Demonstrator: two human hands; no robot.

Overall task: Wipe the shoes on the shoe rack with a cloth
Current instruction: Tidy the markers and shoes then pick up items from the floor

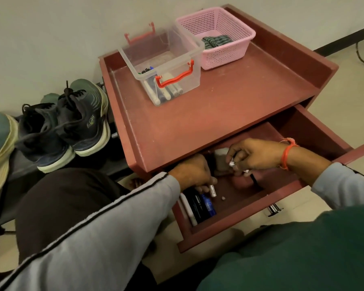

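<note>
Two dark sneakers with pale soles (pixel 61 127) stand on the shoe rack (pixel 13 185) at the left, beside a green shoe (pixel 0 143) with a yellowish sole. A striped green cloth (pixel 216 42) lies in the pink basket (pixel 225 53) on the red cabinet. Both my hands are inside the open drawer (pixel 250 208). My left hand (pixel 192 173) grips a small silver cylinder at its fingertips. My right hand (pixel 254 155) holds a small metal-tipped object over a pale item.
The red cabinet top (pixel 208 106) has raised edges and carries a clear box (pixel 162 66) with red handles, holding markers. Several dark bottles and tubes (pixel 198 204) lie in the drawer's left part. The wall runs behind; tiled floor at the right.
</note>
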